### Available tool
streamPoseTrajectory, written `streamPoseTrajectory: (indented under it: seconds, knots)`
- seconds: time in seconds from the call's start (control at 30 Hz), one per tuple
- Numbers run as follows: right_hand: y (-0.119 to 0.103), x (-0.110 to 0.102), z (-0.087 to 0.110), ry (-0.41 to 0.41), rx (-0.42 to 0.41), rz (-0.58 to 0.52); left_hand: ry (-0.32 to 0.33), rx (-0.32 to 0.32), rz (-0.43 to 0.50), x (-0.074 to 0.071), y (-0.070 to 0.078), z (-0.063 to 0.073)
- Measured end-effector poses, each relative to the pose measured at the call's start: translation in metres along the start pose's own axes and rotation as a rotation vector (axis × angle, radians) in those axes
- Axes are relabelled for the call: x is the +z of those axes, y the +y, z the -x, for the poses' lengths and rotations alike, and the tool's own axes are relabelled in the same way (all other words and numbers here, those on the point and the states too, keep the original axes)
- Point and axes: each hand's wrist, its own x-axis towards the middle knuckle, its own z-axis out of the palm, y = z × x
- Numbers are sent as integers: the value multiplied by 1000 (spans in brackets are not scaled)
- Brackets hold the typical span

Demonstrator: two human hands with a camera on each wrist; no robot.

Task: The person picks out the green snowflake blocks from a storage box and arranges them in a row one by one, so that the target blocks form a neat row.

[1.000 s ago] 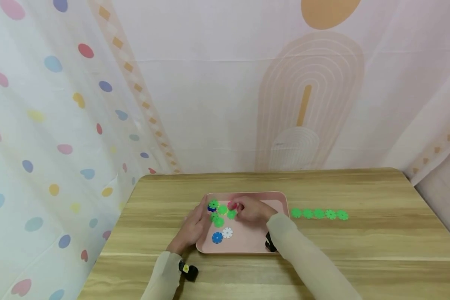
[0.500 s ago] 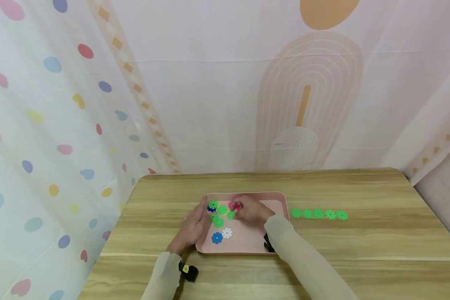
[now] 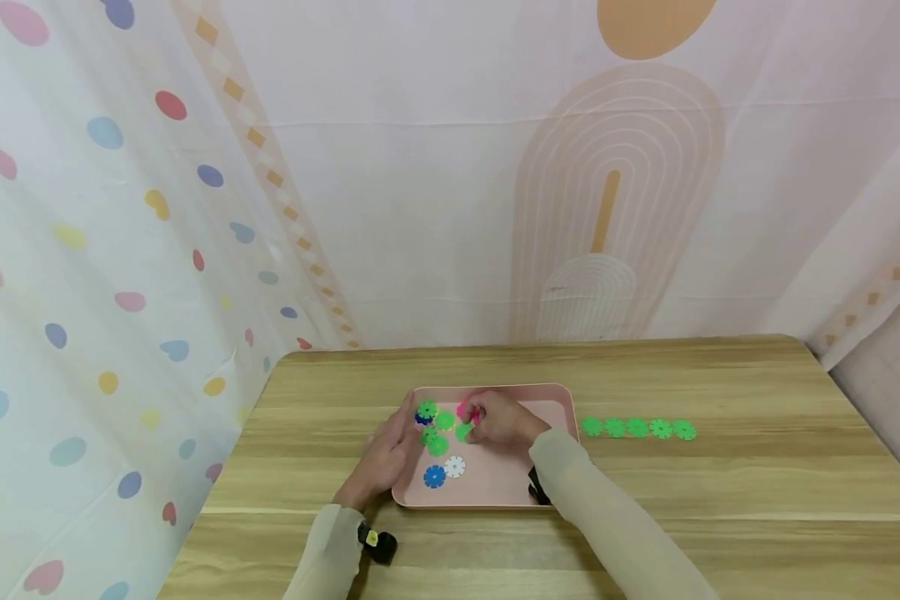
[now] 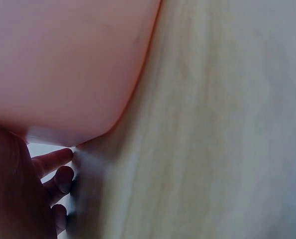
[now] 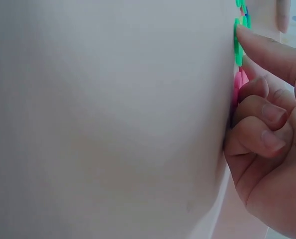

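A pink tray [image 3: 487,492] holds several toothed plastic discs. My left hand [image 3: 385,454] lies along the tray's left rim, fingers extended; in the left wrist view its fingertips [image 4: 63,178] sit outside the tray wall. Inside the tray, my right hand [image 3: 501,418] has its thumb and forefinger at a green disc [image 5: 237,42] and appears to pinch it; the far side of the grip is hidden. Its other fingers [image 5: 259,139] are curled, close to a pink disc [image 5: 239,87]. Other green discs [image 3: 437,445] overlap at the tray's left, with a dark blue disc [image 3: 423,418] partly covered.
A blue disc [image 3: 434,476] and a white disc [image 3: 455,467] lie side by side toward the tray's front. Right of the tray, several green discs [image 3: 637,427] form a row on the wooden table [image 3: 720,500]. A patterned curtain [image 3: 420,208] hangs behind.
The right hand's fingers have shifted slightly around the green and pink discs, showing more pink between thumb and forefinger. The left hand, tray and row of discs stay put.
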Motion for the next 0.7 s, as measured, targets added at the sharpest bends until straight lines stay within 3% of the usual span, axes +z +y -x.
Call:
streamPoseTrajectory:
  seconds: [0.33,0.7]
  knots:
    - [-4,-2,4,-4,6,-5,-5,-15,14,1,0,0]
    - [-3,-7,9,-54,-97,9,-2,-30,0,1,-1,1]
